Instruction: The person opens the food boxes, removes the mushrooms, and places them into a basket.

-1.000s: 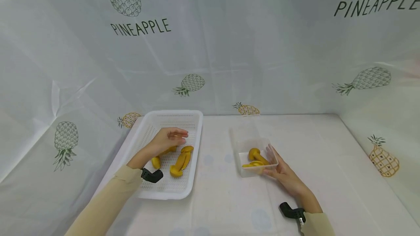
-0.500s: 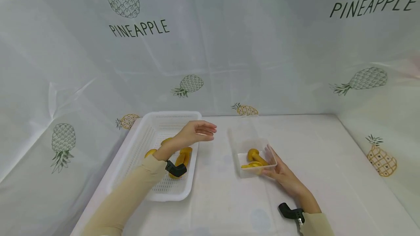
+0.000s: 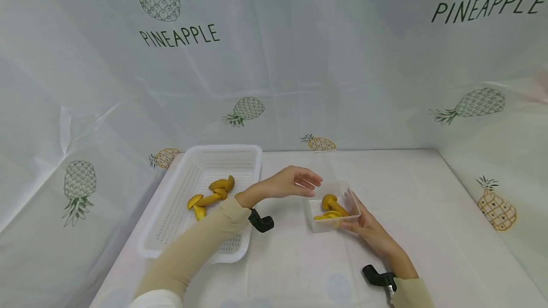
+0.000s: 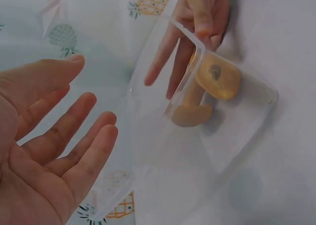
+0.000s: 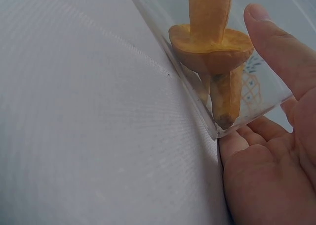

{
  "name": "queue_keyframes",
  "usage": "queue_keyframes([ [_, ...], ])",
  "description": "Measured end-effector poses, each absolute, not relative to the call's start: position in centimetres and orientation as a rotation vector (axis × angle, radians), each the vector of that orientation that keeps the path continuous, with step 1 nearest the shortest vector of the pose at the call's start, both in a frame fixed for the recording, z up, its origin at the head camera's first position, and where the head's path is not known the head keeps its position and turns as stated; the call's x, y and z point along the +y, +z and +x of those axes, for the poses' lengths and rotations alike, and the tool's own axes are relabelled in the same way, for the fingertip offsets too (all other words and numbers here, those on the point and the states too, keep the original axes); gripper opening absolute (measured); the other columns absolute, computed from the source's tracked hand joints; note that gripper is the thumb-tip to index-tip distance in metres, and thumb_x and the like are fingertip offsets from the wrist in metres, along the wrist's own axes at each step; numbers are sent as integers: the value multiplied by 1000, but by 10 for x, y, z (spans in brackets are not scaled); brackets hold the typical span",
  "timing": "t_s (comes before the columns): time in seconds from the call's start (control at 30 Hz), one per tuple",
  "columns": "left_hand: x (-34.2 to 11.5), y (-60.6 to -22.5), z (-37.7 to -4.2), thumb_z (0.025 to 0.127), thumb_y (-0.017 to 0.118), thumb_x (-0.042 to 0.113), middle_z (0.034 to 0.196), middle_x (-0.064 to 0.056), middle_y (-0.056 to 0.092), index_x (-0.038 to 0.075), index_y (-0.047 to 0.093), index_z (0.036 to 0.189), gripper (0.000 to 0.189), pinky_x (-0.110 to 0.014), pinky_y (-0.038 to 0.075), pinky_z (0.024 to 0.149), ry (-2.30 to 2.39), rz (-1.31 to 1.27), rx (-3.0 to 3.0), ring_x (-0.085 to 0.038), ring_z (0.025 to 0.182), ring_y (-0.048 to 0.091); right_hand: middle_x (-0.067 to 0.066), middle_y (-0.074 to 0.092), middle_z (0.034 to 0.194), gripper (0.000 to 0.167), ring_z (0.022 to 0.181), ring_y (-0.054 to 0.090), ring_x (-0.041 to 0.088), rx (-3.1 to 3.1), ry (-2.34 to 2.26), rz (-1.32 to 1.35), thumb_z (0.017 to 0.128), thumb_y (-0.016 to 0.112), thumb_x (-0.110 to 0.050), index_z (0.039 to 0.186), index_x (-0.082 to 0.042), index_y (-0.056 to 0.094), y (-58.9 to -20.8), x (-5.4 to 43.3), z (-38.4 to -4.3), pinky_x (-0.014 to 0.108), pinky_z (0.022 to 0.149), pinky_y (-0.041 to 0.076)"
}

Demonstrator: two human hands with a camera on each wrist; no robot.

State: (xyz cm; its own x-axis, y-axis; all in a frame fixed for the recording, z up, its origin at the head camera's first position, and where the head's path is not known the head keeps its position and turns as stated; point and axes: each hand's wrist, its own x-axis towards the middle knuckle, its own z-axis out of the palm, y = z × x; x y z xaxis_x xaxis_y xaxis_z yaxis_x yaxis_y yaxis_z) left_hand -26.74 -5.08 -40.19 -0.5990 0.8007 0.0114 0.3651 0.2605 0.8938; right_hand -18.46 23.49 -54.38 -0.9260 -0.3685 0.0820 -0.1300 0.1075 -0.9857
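My left hand [image 3: 295, 182] hovers over the back left of a clear plastic box [image 3: 332, 224], fingers loosely extended and holding nothing. In the left wrist view the same hand [image 4: 54, 131] is apart from the box's transparent raised lid [image 4: 163, 151]. My right hand [image 3: 368, 227] holds the box at its front right corner; the right wrist view has its thumb [image 5: 276, 47] along one wall and its fingers around the other. Inside lie yellow-brown mushrooms, one with a round cap [image 3: 329, 201] and another [image 3: 328, 215] in front of it. The left hand partly hides the lid.
A white perforated basket [image 3: 150, 246] stands at the left with several more mushrooms [image 3: 218, 191], partly covered by my left arm. A white cloth covers the table [image 3: 411, 189]. Pineapple-printed sheeting [image 3: 342, 61] rises behind and at both sides.
My left hand has moved right, from above the basket to the back of the clear box, with nothing in it. The right hand and the box have stayed in place.
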Motion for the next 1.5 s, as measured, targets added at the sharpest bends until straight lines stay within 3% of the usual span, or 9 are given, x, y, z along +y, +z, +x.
queue_keyframes([
  [0.23, -27, -416, -270, 93, 69, -1, 130, -24, 61, -4, 60, 131, 39, -24, 53, 91, 1255, 1088, 2042, -30, 115, 64, 21, -2, 165, 95, 147, -2, 47, 2180, -1915, -525, 96, 66, -6, 162, -27, 1, -546, 236, -185, 8, 104, 20],
  [0.33, -17, -420, -269, 93, 68, -3, 131, -23, 60, -5, 59, 130, 39, -23, 52, 91, 1223, 1113, 2023, -37, 118, 61, 20, -2, 165, 94, 147, -1, 47, 2194, -1902, -509, 96, 66, -7, 162, -28, 1, -545, 236, -185, 33, 116, 15],
  [0.47, -4, -427, -268, 92, 69, -3, 130, -22, 61, -6, 60, 130, 39, -21, 51, 93, 1187, 1136, 2007, -35, 118, 61, 16, -5, 165, 94, 147, -2, 47, 2193, -1910, -507, 96, 66, -8, 162, -29, 1, -543, 237, -186, 61, 112, 6],
  [0.6, 4, -434, -266, 91, 70, -3, 128, -24, 62, -10, 58, 129, 40, -20, 50, 93, 1180, 1136, 2000, -29, 116, 63, 10, -6, 166, 94, 148, -3, 44, 2180, -1917, -516, 96, 65, -7, 162, -31, 2, -542, 237, -186, 34, 117, 14],
  [0.73, 9, -440, -265, 90, 69, -6, 127, -24, 62, -12, 57, 129, 41, -19, 50, 93, 1184, 1123, 1990, -28, 116, 63, 11, -5, 166, 93, 148, -4, 42, 2169, -1926, -538, 97, 65, -5, 162, -30, 3, -543, 237, -186, 8, 104, 20],
  [1.2, 17, -444, -262, 88, 73, -3, 120, -19, 68, -10, 62, 124, 38, -16, 51, 87, 1024, 1151, 2076, -19, 107, 67, 19, 0, 165, 94, 147, 2, 46, 2164, -1938, -579, 96, 65, -3, 162, -28, 2, -543, 237, -186, 6, 100, 25],
  [1.3, 17, -441, -262, 88, 74, -2, 119, -18, 69, -9, 63, 124, 38, -16, 51, 87, 962, 1166, 2095, -19, 106, 68, 21, 2, 165, 94, 148, 2, 45, 2174, -1925, -575, 97, 64, -4, 162, -29, 2, -543, 237, -186, 18, 111, 24],
  [1.43, 17, -438, -260, 90, 73, -1, 119, -17, 69, -8, 64, 123, 36, -15, 50, 88, 894, 1170, 2108, -18, 106, 67, 22, 0, 164, 94, 148, -1, 45, 2159, -1933, -576, 97, 64, -4, 162, -28, 2, -543, 237, -185, 18, 111, 24],
  [1.5, 17, -438, -260, 90, 73, 0, 118, -17, 70, -7, 64, 123, 35, -15, 49, 88, 861, 1179, 2109, -17, 105, 67, 23, -2, 164, 93, 148, -2, 45, 2138, -1950, -582, 96, 64, -3, 162, -27, 2, -543, 236, -185, 6, 101, 25],
])
